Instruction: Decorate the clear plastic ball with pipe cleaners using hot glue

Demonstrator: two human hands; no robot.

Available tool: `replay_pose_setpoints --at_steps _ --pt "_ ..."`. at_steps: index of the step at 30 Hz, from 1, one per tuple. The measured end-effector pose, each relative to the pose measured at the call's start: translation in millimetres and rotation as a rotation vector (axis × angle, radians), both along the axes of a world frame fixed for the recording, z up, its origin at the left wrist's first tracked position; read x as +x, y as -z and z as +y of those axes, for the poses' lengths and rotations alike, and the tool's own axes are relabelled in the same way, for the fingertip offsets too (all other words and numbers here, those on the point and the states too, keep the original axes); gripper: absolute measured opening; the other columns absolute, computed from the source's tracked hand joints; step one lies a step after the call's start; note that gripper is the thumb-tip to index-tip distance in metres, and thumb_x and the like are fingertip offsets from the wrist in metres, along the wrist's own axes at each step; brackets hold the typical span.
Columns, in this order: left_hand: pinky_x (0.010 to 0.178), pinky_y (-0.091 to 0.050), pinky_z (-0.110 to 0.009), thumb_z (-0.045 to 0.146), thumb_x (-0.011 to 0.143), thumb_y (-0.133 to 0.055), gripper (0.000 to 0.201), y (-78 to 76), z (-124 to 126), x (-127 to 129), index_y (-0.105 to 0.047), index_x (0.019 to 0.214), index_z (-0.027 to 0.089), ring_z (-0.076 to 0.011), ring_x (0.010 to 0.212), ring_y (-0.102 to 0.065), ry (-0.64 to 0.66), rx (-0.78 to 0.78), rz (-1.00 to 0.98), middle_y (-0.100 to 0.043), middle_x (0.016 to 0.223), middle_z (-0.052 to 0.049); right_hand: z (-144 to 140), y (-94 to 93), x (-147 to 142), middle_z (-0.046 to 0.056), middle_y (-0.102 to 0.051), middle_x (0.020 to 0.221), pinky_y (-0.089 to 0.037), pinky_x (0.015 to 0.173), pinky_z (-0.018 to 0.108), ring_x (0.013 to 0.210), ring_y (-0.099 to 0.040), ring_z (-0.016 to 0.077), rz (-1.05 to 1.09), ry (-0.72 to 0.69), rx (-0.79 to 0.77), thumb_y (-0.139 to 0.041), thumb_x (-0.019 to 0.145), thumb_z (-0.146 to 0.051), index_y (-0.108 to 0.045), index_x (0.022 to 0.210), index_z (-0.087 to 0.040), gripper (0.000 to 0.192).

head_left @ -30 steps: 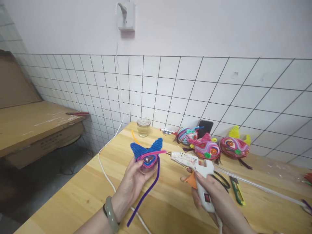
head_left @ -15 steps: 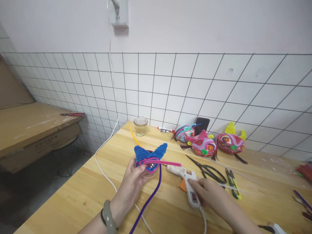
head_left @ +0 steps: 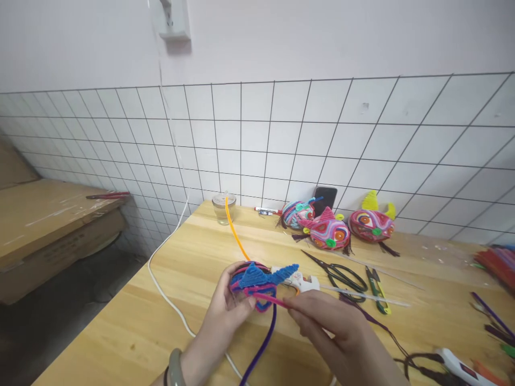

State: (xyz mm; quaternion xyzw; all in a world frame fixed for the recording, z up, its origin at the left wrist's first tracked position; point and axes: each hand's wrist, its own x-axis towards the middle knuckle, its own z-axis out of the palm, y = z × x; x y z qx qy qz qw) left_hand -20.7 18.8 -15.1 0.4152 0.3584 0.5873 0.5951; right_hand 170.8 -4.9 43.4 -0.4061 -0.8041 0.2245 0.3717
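Since the earlier frames the right hand (head_left: 338,327) has let go of the glue gun (head_left: 300,280), which now lies on the wooden table (head_left: 193,268) just behind the craft, and has come across to pinch the pink pipe cleaner (head_left: 270,300) between thumb and fingertips. In the head view, the only one there is, the left hand (head_left: 225,316) is closed around the underside of the round pipe-cleaner figure (head_left: 253,284), held just above the table a little below centre, with its blue ears at about 12 o'clock on the ball. A purple pipe cleaner (head_left: 261,348) trails from it toward 6 o'clock, and an orange one (head_left: 233,230) rises toward 11 o'clock. Judging by how things lie, the ears and several coiled bands are on, while the pink and purple strands hang loose and look unfinished. At 1 o'clock from the hands three finished figures (head_left: 330,230) sit in a row by the tiled wall, near a dark phone (head_left: 325,197). Scissors (head_left: 341,274) and green snips (head_left: 376,289) lie at 2 o'clock. The one container, a small glass jar (head_left: 223,208) at 11 o'clock, looks to hold a little clear liquid; I cannot tell more. A bundle of pipe cleaners (head_left: 497,262) lies at 3 o'clock.
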Motion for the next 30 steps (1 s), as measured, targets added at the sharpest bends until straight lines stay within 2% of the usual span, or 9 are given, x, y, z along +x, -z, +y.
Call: replay_pose_setpoints --at_steps 5,10,14,18,23,30 --pt "0.091 -0.045 -0.040 0.030 0.066 -0.077 0.049 -2.7 -1.8 1.4 -0.059 0.111 0.023 -0.0296 0.106 -0.059 0.019 -0.067 -0.055 -0.068 0.112 -0.010 2.7 13.0 0.8 0.006 -0.069 0.084 -0.050 0.065 0.023 0.072 -0.065 0.0148 -0.174 -0.029 0.086 -0.040 0.093 -0.013 -0.065 0.114 -0.025 0.034" --pt "0.098 -0.039 -0.044 0.030 0.066 -0.077 0.048 -9.3 -5.8 2.9 -0.060 0.110 0.023 -0.0316 0.114 -0.055 0.086 -0.136 -0.156 -0.067 0.115 -0.010 4.5 22.8 4.9 0.008 -0.069 0.087 -0.050 0.064 0.026 0.070 -0.064 0.0165 -0.327 0.028 0.249 -0.038 0.089 -0.006 -0.065 0.115 -0.022 0.041" --pt "0.100 -0.039 -0.043 0.027 0.070 -0.074 0.048 -8.7 -6.9 3.5 -0.058 0.115 0.024 -0.0310 0.119 -0.052 0.131 -0.154 -0.208 -0.064 0.122 -0.010 6.2 27.5 5.3 0.007 -0.069 0.085 -0.050 0.063 0.025 0.069 -0.063 0.0163 -0.333 0.040 0.312 -0.039 0.088 -0.007 -0.064 0.116 -0.023 0.041" --pt "0.092 -0.044 -0.043 0.027 0.072 -0.072 0.043 -9.8 -7.7 4.0 -0.059 0.113 0.023 -0.0319 0.115 -0.055 0.152 -0.139 -0.211 -0.065 0.120 -0.011 8.1 30.5 6.2 0.007 -0.068 0.083 -0.048 0.061 0.025 0.067 -0.061 0.0155 -0.339 0.016 0.336 -0.039 0.089 -0.007 -0.063 0.117 -0.022 0.041" --pt "0.090 -0.045 -0.040 0.027 0.071 -0.073 0.042 -14.1 -9.3 5.3 -0.060 0.111 0.022 -0.0296 0.111 -0.058 0.144 -0.155 -0.226 -0.067 0.117 -0.010 11.1 35.2 8.2 0.005 -0.066 0.081 -0.044 0.054 0.023 0.061 -0.058 0.0139 -0.396 0.033 0.414 -0.037 0.092 -0.010 -0.062 0.117 -0.024 0.038" --pt "0.086 -0.047 -0.038 0.025 0.073 -0.071 0.042 -11.9 -10.0 6.8 -0.060 0.113 0.022 -0.0292 0.109 -0.059 0.165 -0.158 -0.230 -0.067 0.116 -0.010 9.1 33.6 8.8 0.005 -0.069 0.090 -0.047 0.062 0.024 0.070 -0.061 0.0158 -0.417 0.059 0.386 -0.039 0.095 -0.017 -0.062 0.115 -0.026 0.031"
